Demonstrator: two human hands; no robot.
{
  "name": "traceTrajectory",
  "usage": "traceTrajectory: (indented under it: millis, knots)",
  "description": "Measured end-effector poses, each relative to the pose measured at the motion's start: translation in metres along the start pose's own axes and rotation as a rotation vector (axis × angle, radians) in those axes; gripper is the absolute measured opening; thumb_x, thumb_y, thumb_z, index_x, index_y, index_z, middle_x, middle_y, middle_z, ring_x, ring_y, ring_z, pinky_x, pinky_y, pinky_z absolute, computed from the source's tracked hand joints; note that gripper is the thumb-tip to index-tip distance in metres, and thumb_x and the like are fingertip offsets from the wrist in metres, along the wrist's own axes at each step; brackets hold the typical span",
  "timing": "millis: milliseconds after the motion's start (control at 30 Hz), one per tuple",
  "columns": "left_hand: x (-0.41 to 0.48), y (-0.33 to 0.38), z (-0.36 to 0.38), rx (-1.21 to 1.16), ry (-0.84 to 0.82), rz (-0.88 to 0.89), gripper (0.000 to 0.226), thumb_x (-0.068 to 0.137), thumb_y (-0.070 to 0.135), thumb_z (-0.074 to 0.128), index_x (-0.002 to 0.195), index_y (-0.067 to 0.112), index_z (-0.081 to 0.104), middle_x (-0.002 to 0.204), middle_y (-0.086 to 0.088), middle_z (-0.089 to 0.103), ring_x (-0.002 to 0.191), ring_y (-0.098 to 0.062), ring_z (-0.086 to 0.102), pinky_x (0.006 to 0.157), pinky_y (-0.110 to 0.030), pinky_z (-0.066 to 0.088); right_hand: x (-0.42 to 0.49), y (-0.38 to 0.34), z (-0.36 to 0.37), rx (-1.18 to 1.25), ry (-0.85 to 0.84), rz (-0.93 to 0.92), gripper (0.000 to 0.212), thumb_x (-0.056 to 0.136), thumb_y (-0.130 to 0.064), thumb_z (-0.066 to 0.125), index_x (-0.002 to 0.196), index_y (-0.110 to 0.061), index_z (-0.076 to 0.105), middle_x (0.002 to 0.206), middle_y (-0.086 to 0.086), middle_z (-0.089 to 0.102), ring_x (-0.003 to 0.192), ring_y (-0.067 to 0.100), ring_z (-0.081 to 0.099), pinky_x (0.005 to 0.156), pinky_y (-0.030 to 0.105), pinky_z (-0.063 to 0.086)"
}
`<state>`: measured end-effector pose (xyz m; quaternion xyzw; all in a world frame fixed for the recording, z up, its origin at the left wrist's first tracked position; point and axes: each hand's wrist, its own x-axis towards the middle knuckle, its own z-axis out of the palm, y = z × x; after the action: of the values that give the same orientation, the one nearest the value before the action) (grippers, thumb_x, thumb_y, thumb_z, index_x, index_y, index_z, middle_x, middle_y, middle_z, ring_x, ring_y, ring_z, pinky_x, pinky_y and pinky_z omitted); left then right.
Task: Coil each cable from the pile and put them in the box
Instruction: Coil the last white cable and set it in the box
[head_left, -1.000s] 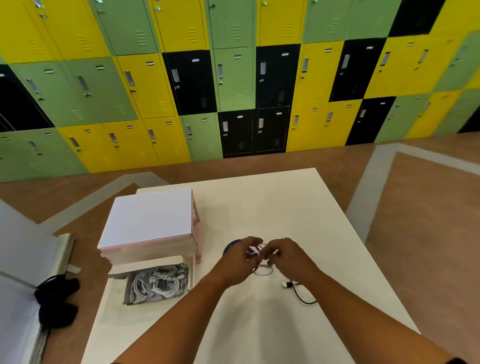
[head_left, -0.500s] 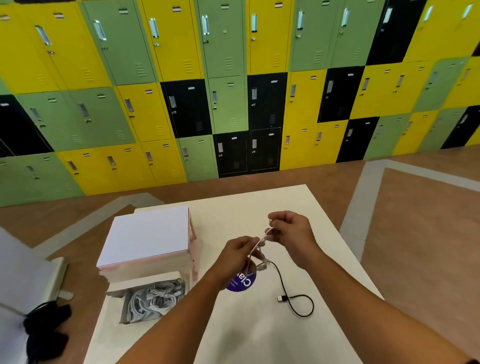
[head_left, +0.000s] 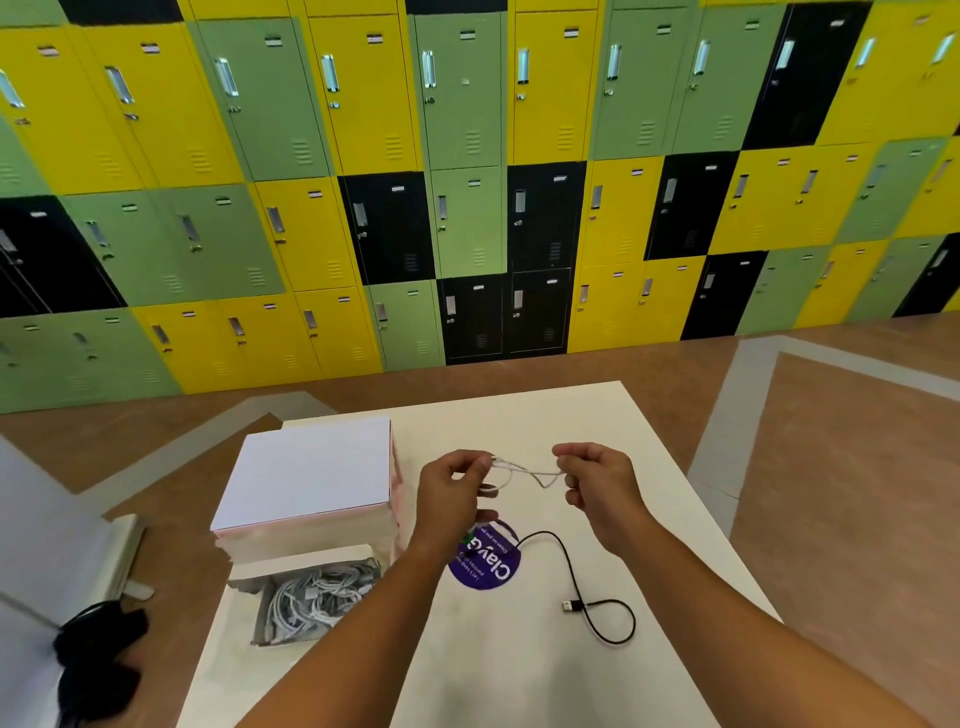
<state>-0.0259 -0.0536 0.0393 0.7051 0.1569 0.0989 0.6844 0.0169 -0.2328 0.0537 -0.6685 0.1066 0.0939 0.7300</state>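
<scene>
Curled fingers (head_left: 582, 456) around white cable (head_left: 531, 472)

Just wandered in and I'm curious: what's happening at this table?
A person is tidying cables. The left hand and right hand pinch a thin white cable between them above the table. A black cable lies loose on the table, not yet coiled. The box at the left already holds a heap of pale cables.

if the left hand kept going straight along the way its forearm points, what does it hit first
Probably nothing: the left hand, pinching the white cable, points forward over bare table, so the way looks free to its far edge, though height is unclear.
</scene>
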Motion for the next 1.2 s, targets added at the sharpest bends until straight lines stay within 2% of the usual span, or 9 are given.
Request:
traceTrajectory:
  millis: [167,267,333,500,633,733,1000,1100,1200]
  knots:
    - [0.006,-0.002,-0.01,0.054,0.032,0.022,0.01,0.096,0.018,0.067,0.091,0.015,0.075,0.081,-0.008,0.068,0.06,-0.019,0.066,0.052,-0.032,0.057,0.002,0.007,-0.009,-0.341,0.032,-0.032,0.023,0.09,0.004,0.058,0.101,-0.012,0.071,0.082,0.005,0.056,0.065,0.017,0.05,0.057,0.029,0.043]
    - [0.004,-0.004,-0.005,0.192,-0.04,0.084,0.012,0.096,0.02,0.067,0.087,0.02,0.075,0.074,-0.002,0.071,0.058,-0.014,0.068,0.051,-0.021,0.05,-0.003,0.011,-0.005,-0.899,0.048,-0.19,0.041,0.088,-0.009,0.067,0.123,-0.028,0.059,0.121,0.002,0.045,0.111,0.023,0.047,0.078,0.033,0.048]
    - [0.003,-0.002,0.0,0.251,-0.105,0.117,0.013,0.095,0.02,0.067,0.085,0.022,0.075,0.073,0.003,0.072,0.058,-0.008,0.065,0.054,-0.017,0.05,-0.007,0.007,0.0,-0.971,0.003,-0.352,0.043,0.089,-0.011,0.067,0.128,-0.027,0.059,0.132,-0.004,0.047,0.123,0.02,0.041,0.093,0.036,0.048]
    - [0.002,0.001,0.004,0.255,-0.169,0.159,0.012,0.094,0.017,0.068,0.087,0.019,0.077,0.074,0.005,0.072,0.061,-0.006,0.063,0.06,-0.019,0.052,-0.016,-0.009,0.014,-0.635,-0.349,-0.237,0.012,0.094,-0.013,0.063,0.099,-0.012,0.074,0.083,0.005,0.074,0.073,0.018,0.072,0.077,0.04,0.058]
    - [0.001,0.002,-0.001,0.128,-0.215,0.05,0.011,0.087,0.013,0.076,0.098,0.013,0.075,0.078,-0.001,0.073,0.067,-0.011,0.067,0.061,-0.022,0.053,-0.014,-0.008,0.013,-0.409,-0.257,-0.162,0.005,0.091,-0.001,0.067,0.093,0.002,0.071,0.082,0.019,0.07,0.069,0.022,0.068,0.069,0.038,0.061]
    - [0.003,0.0,-0.004,0.118,-0.244,-0.002,0.017,0.086,0.006,0.076,0.102,0.012,0.073,0.085,-0.006,0.074,0.071,-0.019,0.071,0.066,-0.03,0.06,-0.013,-0.007,0.011,-0.226,-0.227,-0.071,0.003,0.087,0.006,0.068,0.09,0.005,0.066,0.084,0.022,0.069,0.076,0.029,0.07,0.074,0.048,0.063]
    - [0.012,-0.011,-0.015,0.087,0.022,-0.126,0.021,0.091,-0.003,0.067,0.103,0.013,0.071,0.089,-0.005,0.071,0.079,-0.015,0.069,0.063,-0.026,0.055,-0.008,-0.014,0.0,0.37,-0.161,0.159,0.015,0.092,0.007,0.062,0.087,-0.004,0.052,0.085,0.017,0.06,0.08,0.033,0.066,0.078,0.051,0.059]
    - [0.017,-0.022,-0.027,0.134,0.103,-0.163,0.023,0.092,-0.004,0.064,0.106,0.012,0.07,0.094,-0.005,0.07,0.083,-0.019,0.067,0.066,-0.026,0.054,0.0,-0.019,-0.011,0.573,0.051,0.226,0.004,0.1,0.0,0.053,0.1,-0.003,0.051,0.072,0.011,0.049,0.066,0.026,0.056,0.067,0.04,0.056]
    - [0.017,-0.027,-0.029,0.147,0.171,-0.187,0.024,0.094,-0.005,0.057,0.105,0.013,0.068,0.099,-0.007,0.068,0.089,-0.021,0.065,0.069,-0.028,0.053,0.008,-0.017,-0.02,0.623,0.215,0.242,0.008,0.102,-0.005,0.047,0.109,-0.008,0.05,0.068,0.006,0.043,0.052,0.019,0.042,0.046,0.027,0.039]
